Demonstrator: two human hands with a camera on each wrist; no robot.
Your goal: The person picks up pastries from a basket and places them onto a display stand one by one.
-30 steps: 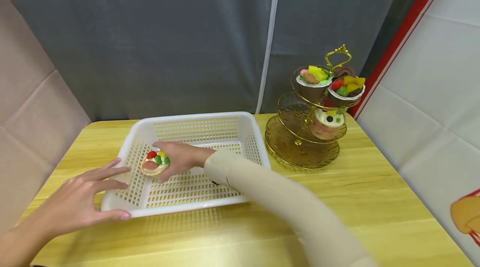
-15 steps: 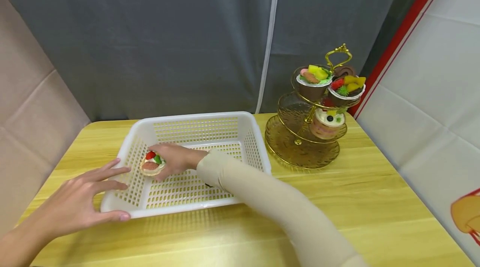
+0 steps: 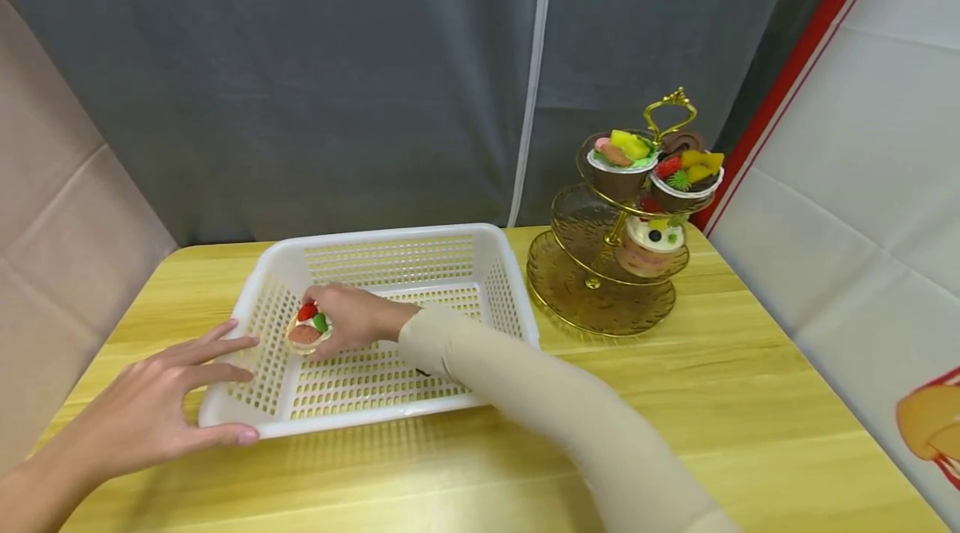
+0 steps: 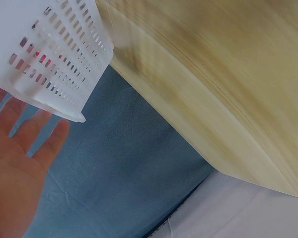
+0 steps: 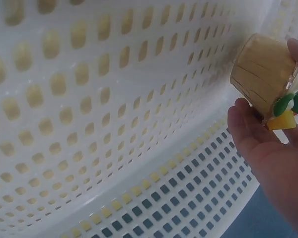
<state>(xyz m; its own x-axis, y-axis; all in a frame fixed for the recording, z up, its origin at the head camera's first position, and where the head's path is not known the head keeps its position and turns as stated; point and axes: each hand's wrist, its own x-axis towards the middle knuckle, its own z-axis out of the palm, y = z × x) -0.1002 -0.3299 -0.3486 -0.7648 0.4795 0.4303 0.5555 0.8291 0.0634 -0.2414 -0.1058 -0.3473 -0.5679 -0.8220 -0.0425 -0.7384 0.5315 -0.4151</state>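
Inside the white plastic basket (image 3: 375,418), near its left end, my right hand (image 3: 347,318) grips a toy cupcake (image 3: 303,333) with red, green and brown toppings on cream. The right wrist view shows its pale tan cup (image 5: 263,72) tipped sideways, fingers below and thumb above, plus a yellow piece and green leaves (image 5: 290,101). My left hand (image 3: 161,400) lies at the basket's left rim, fingers spread along the outside and thumb at the front corner. In the left wrist view, the fingers (image 4: 27,131) reach straight beneath the rim; their tips are partly hidden.
To the basket's right stands a three-tier gold-trimmed stand (image 3: 600,312). Its top tier bears brown-cupped fruit cupcakes (image 3: 622,171); a pink one (image 3: 648,246) sits on the middle tier. A grey curtain (image 3: 360,83) hangs behind the wooden table (image 3: 750,400).
My right hand has shifted slightly left and closed further over the cupcake, covering its yellow topping in the head view. The left hand keeps its place. The head view has shifted slightly.
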